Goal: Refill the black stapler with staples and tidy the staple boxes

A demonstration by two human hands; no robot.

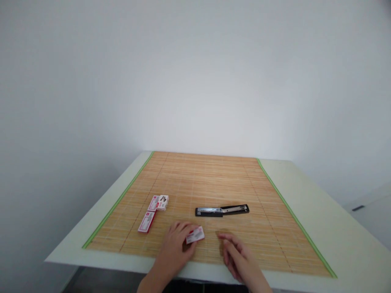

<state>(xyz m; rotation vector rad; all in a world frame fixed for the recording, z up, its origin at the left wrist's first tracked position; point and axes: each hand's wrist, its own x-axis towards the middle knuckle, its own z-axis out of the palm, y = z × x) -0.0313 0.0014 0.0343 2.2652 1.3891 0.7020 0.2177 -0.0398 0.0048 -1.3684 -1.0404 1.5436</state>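
Observation:
My left hand (176,246) grips a small white and red staple box (195,235) between thumb and fingers, low over the front of the mat; part of the box is covered by the fingers. To the right, my right hand (237,258) rests near the mat's front edge, loosely curled with the index finger reaching left and nothing visible in it. Beyond both hands lies an opened black stapler (222,210), its metal parts showing, stretched out sideways and touched by neither hand.
Left of my hands are more small boxes: a white one (163,202) with a dark picture, a red and white one (153,203) beside it and another (146,221) nearer me. A bamboo mat (201,175) with green edges covers much of the white table (324,215), against a wall.

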